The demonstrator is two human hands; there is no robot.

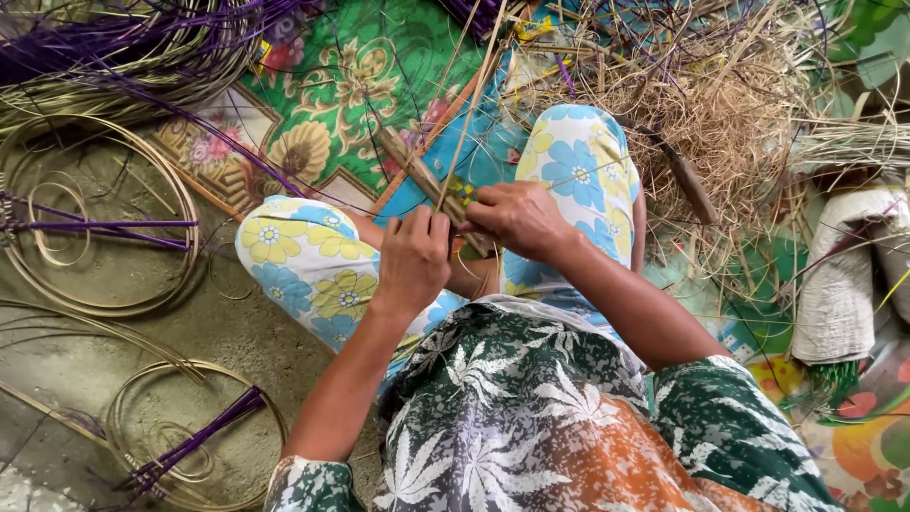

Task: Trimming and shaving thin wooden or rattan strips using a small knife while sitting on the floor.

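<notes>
Hands: our left hand (413,258) and right hand (517,218) both clamp the flat tan bamboo strip (427,180) above our knees.
Floor: pale coiled cane hoops (95,237) with purple strands (104,228) lie near its left edge.

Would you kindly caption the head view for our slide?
Left hand and right hand grip a cane strip over floral-trousered knees.

Floor-level basket-weaving workplace, flowered mat (322,104) on bare earth; coiled cane hoops (95,228) left of mat, purple-dyed strips (104,228) across them, heaped straw-like shavings (730,123) right of mat
</notes>
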